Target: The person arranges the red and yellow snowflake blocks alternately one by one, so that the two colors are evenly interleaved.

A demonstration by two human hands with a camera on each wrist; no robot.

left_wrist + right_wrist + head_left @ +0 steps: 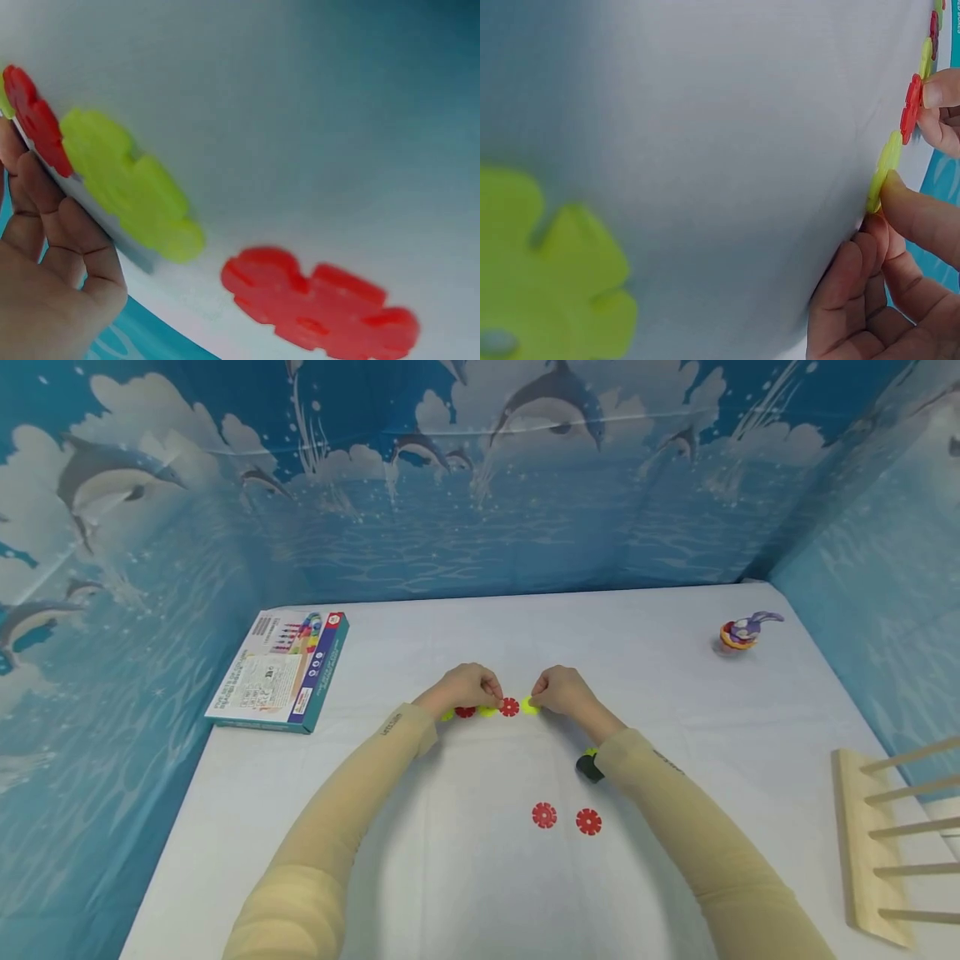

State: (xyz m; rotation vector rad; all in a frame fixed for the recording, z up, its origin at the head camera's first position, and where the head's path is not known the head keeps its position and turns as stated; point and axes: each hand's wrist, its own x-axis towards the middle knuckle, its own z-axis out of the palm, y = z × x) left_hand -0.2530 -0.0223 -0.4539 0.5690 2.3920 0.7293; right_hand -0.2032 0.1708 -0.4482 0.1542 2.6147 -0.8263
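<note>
left hand (467,685) pinches red disc (510,707), right hand (567,691) yellow disc (529,706). right sleeve (675,802) partly covers dark piece (587,768). around: box (258,681) (print too small to read), purple-eared toy (742,630), wooden rack (862,852).

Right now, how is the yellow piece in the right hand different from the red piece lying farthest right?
The yellow piece is yellow-green; the red piece is red. The right hand pinches the yellow piece; no hand touches the red piece. The yellow piece is farther away than the red piece. Both look roundish.
</note>
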